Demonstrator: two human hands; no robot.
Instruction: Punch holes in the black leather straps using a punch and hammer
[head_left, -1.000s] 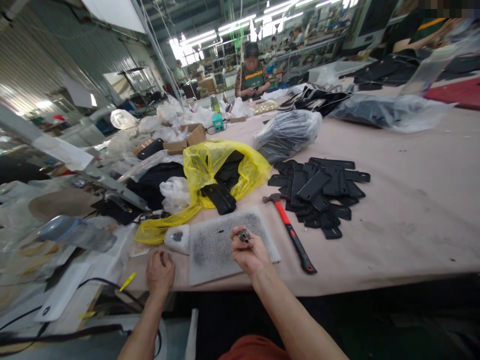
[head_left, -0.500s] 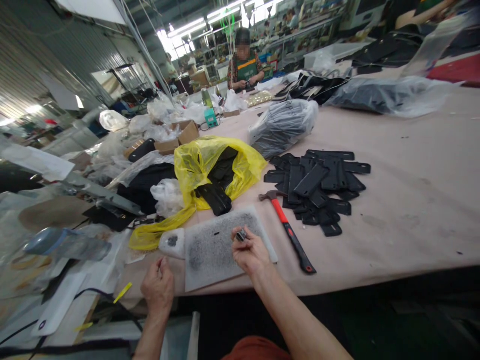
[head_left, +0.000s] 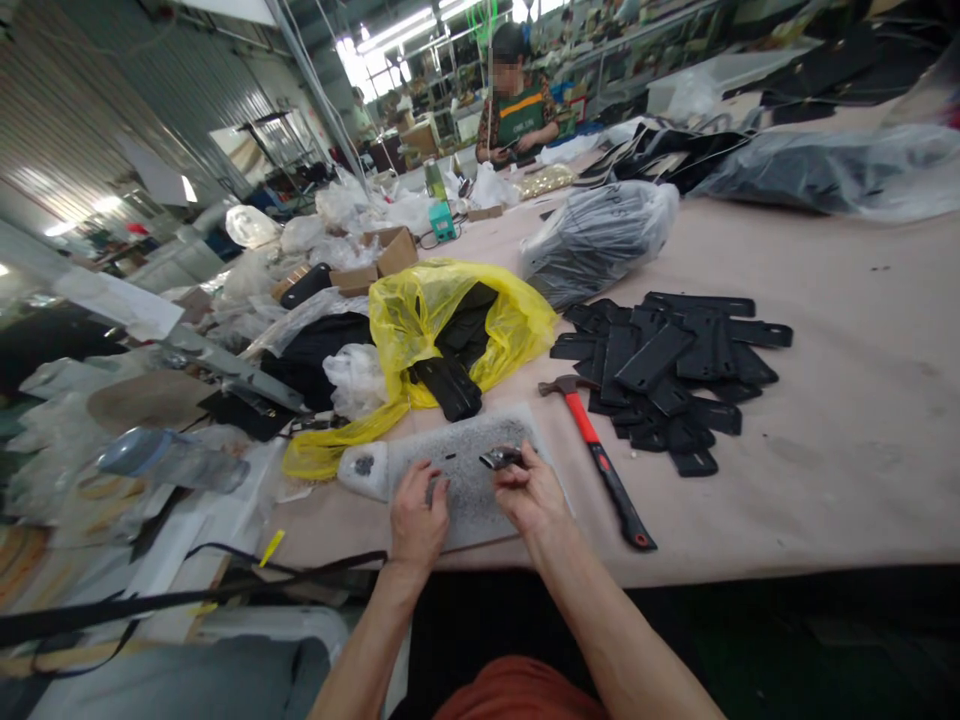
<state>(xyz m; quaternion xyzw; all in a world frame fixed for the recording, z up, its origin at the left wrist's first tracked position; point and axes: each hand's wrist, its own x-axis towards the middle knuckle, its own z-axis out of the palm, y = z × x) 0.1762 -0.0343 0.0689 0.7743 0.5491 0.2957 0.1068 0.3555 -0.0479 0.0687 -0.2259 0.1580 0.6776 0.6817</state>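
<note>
My right hand (head_left: 534, 500) grips a short metal punch (head_left: 499, 458) with a hollow, flattened end, raised over a pale, speckled cutting board (head_left: 469, 432). That end points left. My left hand (head_left: 418, 518) hovers at the board's left part, fingers curled but apart, and I see nothing held in it. A small black oblong bit (head_left: 450, 457) lies on the board. Just right of the board rests a claw hammer (head_left: 596, 455) with a red and black handle, its head pointing away from me.
A heap of black slotted strips (head_left: 652, 360) lies beyond the hammer. Behind the board sits a yellow plastic bag (head_left: 397, 300) with black pieces in it. A white worn block (head_left: 363, 468) touches the board's left side. Across the table another person (head_left: 517, 110) handles something.
My left hand has moved right and up to the board, its fingers parting. My right hand has turned the punch so its hollow end points left. The view has shifted slightly.
</note>
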